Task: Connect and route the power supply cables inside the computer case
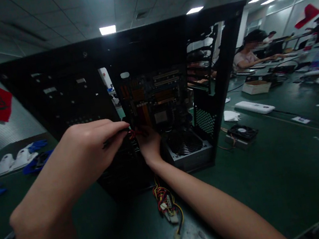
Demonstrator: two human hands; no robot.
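A black computer case [147,37] stands upright on the table with its side open. Inside it are a motherboard [167,88] and, low on the right, a power supply [193,155] with a round fan grille. My left hand [97,142] pinches thin red cables [134,133] at the middle of the case. Right beside it, my right hand [150,141] reaches inside at the same cables, its fingers closed and partly hidden. From the case's lower edge a bundle of power cables [164,202] with white connectors spills onto the table.
On the green table [274,166], right of the case, lie a CPU cooler with fan [242,133], a white power strip [255,107] and a small box [256,87]. Gloves [21,159] lie at left. A co-worker [253,51] sits across the table.
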